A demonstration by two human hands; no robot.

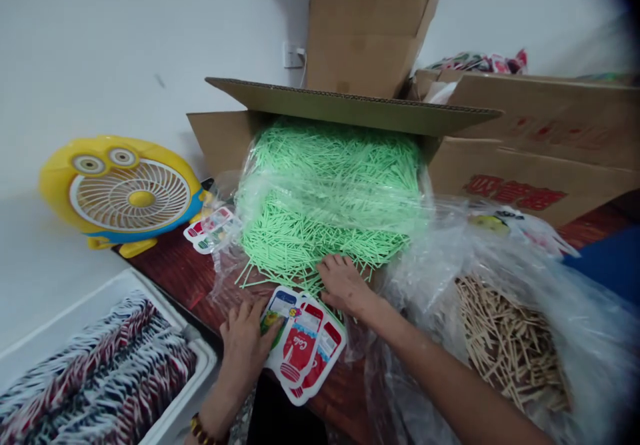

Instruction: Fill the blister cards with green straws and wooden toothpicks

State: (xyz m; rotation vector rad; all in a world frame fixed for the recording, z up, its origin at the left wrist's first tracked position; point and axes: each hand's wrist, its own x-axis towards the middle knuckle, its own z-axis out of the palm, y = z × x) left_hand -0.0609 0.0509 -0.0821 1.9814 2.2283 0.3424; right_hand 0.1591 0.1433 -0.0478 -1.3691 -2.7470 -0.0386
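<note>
My left hand point(246, 342) grips a fanned stack of bottle-shaped printed cards point(303, 343), thumb on top, at the near edge of the dark red table point(173, 273). My right hand point(343, 283) lies palm down on the front edge of a big heap of green sticks point(327, 195), fingers curled among them. The green sticks spill out of a clear plastic bag inside a tipped cardboard box point(350, 108).
A yellow cartoon desk fan point(123, 193) stands at the left, with more printed cards point(210, 229) beside it. A white bin point(107, 358) of striped items sits at lower left. A clear bag of tan wooden sticks point(510, 345) lies at right, cardboard boxes point(540, 145) behind.
</note>
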